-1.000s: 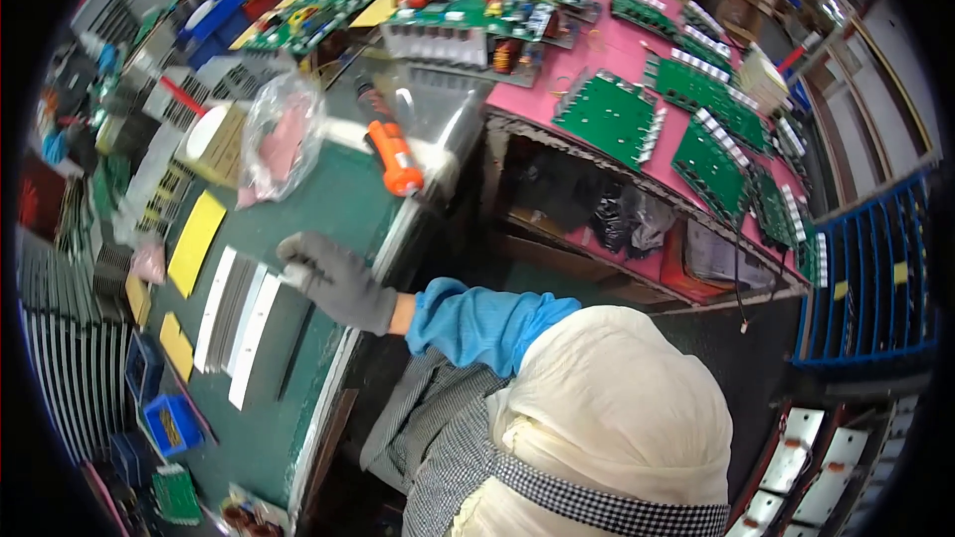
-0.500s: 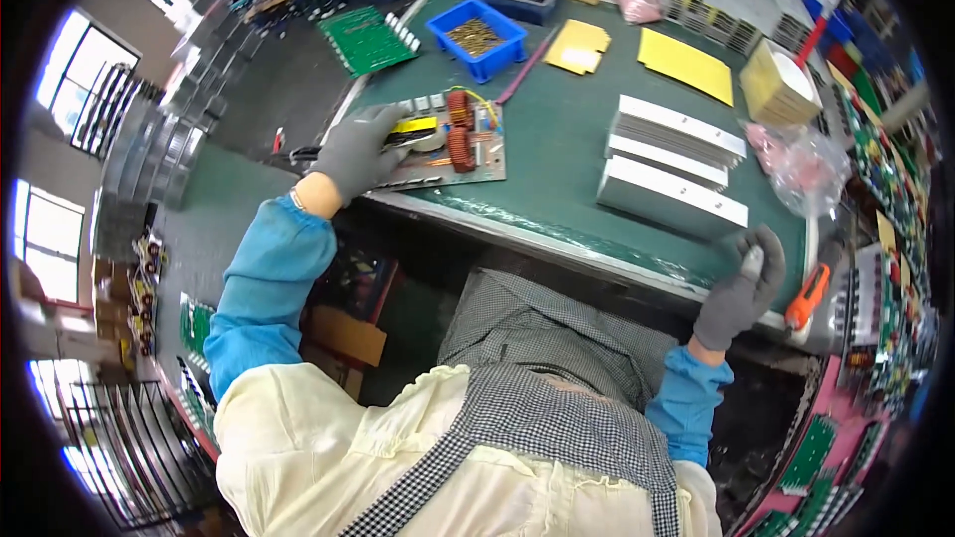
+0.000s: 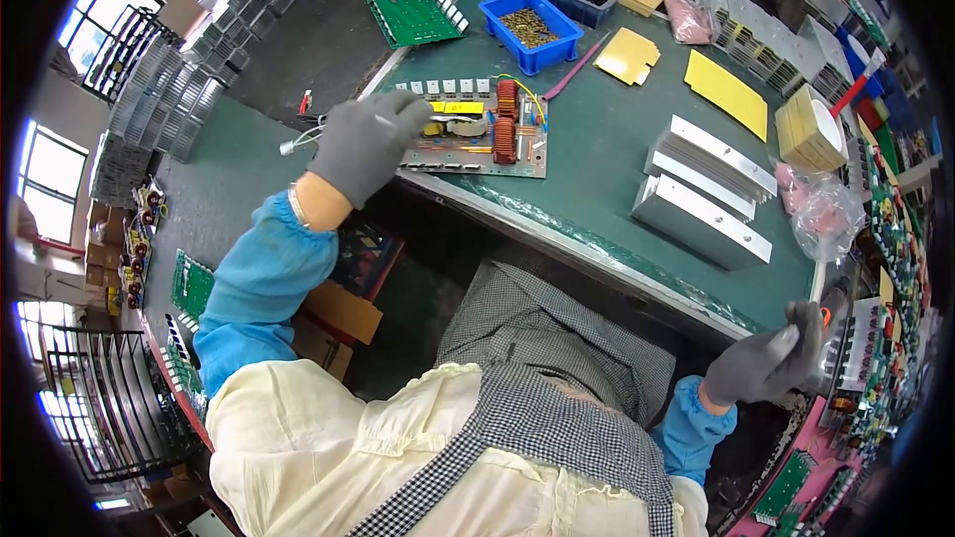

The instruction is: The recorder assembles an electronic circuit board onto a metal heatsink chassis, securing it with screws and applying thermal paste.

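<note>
A circuit board (image 3: 517, 161) with copper coils and a yellow-labelled part lies at the left of the green table. My left hand (image 3: 366, 147), in a grey glove, is over its left edge with the fingers bent toward the labelled part; the fingertips are partly hidden. From beneath that hand a thin wire with a white plug (image 3: 287, 148) sticks out to the left. Beyond the table's right corner, my gloved right hand (image 3: 761, 363) is closed around an orange-handled tool (image 3: 827, 316), most of which the fingers cover.
Finned metal heat sinks (image 3: 711, 209) stand at the table's right. Farther back are a blue bin (image 3: 537, 55) of small brass-coloured parts, a dark bin (image 3: 577, 5), yellow sheets (image 3: 729, 94) and a purple strip (image 3: 572, 70). A plastic bag (image 3: 831, 214) hangs near the right edge.
My right hand has moved outward to the orange-handled tool and covers most of it. My left hand has shifted left across the board, uncovering more of it; the white plug shows more clearly.
</note>
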